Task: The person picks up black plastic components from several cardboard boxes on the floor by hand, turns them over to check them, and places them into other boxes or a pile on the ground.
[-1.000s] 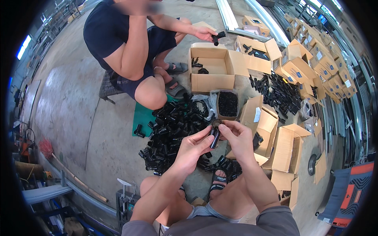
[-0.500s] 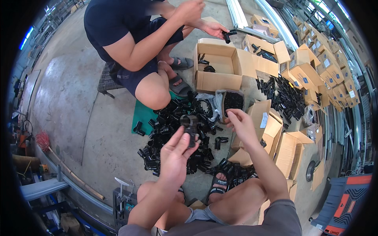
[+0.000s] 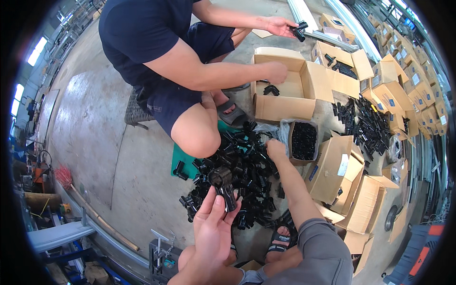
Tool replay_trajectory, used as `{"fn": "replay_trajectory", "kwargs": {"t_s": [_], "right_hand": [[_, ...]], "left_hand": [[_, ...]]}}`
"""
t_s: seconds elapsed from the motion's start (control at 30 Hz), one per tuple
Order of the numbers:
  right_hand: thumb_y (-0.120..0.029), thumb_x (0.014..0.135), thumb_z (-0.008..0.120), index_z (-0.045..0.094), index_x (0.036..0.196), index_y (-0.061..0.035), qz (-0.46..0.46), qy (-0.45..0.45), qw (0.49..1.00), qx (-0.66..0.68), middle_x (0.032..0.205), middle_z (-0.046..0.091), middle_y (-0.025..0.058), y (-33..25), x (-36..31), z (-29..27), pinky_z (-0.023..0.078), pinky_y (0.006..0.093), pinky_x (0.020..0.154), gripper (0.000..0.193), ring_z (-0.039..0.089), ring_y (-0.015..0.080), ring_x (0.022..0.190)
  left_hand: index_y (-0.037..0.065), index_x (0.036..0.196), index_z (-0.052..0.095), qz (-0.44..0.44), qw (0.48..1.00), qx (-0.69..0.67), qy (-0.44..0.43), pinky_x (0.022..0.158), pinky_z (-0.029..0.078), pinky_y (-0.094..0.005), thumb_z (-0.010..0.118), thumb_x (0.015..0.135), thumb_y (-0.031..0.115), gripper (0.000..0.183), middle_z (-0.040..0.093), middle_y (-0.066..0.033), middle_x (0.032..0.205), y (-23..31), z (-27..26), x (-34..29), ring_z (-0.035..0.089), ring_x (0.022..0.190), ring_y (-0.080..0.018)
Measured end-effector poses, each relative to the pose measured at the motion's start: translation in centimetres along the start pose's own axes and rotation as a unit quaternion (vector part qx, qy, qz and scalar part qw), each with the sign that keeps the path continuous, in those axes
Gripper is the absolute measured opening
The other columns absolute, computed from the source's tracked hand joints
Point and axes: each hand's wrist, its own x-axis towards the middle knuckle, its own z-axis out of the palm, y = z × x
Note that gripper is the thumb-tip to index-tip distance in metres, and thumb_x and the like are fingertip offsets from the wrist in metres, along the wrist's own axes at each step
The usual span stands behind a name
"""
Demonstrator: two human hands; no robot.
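Note:
My left hand [image 3: 212, 233] grips a black pipe connector [image 3: 224, 187], its round open collar tilted up and away from me. Just beyond lies a big heap of similar black connectors [image 3: 251, 199] on the floor. My right hand [image 3: 276, 149] reaches over the far right of this heap, beside a clear plastic bag [image 3: 284, 133]. Its fingers look bent together and point down; whatever they pinch is hidden. Close to that hand stands an open box of small black parts [image 3: 304, 141].
Opposite me a seated co-worker holds a black connector [image 3: 299, 31] and has the other hand over an open carton [image 3: 285, 108]. More open cartons [image 3: 332, 171] stand at my right, near another connector pile [image 3: 365, 123]. A green mat [image 3: 183, 159] shows under the heap.
My right hand has moved inward to the heap's far edge by the plastic bag. My left hand keeps the connector. The co-worker's raised hand has come down over the carton. The view has shifted.

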Motion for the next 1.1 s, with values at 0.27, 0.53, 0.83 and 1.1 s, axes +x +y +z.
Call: {"fn": "replay_trajectory", "kwargs": {"t_s": [0.27, 0.53, 0.83, 1.1], "right_hand": [[-0.010, 0.082, 0.064, 0.068, 0.099, -0.0057, -0.017, -0.002, 1.000, 0.009, 0.104, 0.068, 0.0174, -0.6, 0.2, 0.2, 0.055, 0.0477, 0.084, 0.018, 0.067, 0.0355, 0.100], [-0.011, 0.086, 0.061, 0.062, 0.098, -0.0029, -0.011, 0.092, 0.986, 0.137, 0.088, 0.069, 0.0244, -3.3, -2.5, -5.9, 0.055, 0.0519, 0.078, 0.014, 0.068, 0.0427, 0.086], [-0.019, 0.089, 0.060, 0.070, 0.099, -0.0082, 0.008, 0.042, 0.997, 0.069, 0.093, 0.070, 0.0238, 0.3, -5.5, -9.9, 0.055, 0.0524, 0.080, 0.018, 0.068, 0.0428, 0.089], [-0.019, 0.094, 0.051, 0.073, 0.100, -0.0067, -0.009, 0.048, 0.998, 0.046, 0.098, 0.071, 0.0222, -1.0, -0.9, -3.1, 0.054, 0.0496, 0.085, 0.026, 0.069, 0.0376, 0.093]], "left_hand": [[0.003, 0.137, 0.052, 0.006, 0.999, -0.033, 0.026, 0.098, 0.054, -0.0396, 0.055, 0.102, 0.013, 0.036, 0.067, -0.0144, 0.117, -0.1, 0.5, 1.1, 0.065, 0.109, -0.0252], [0.002, 0.141, 0.046, 0.015, 1.000, 0.001, -0.026, 0.101, 0.052, -0.0362, 0.054, 0.104, 0.021, 0.043, 0.061, -0.0104, 0.128, 0.1, -0.1, -0.7, 0.061, 0.114, -0.0207], [0.002, 0.139, 0.049, 0.042, 0.997, -0.026, -0.061, 0.099, 0.054, -0.0363, 0.056, 0.102, 0.017, 0.041, 0.063, -0.0119, 0.124, -0.9, 0.5, -1.5, 0.063, 0.112, -0.0210], [-0.001, 0.138, 0.049, 0.052, 0.996, -0.065, -0.031, 0.100, 0.053, -0.0393, 0.053, 0.103, 0.013, 0.038, 0.064, -0.0107, 0.122, 1.2, -1.0, -2.9, 0.064, 0.110, -0.0216]]}}
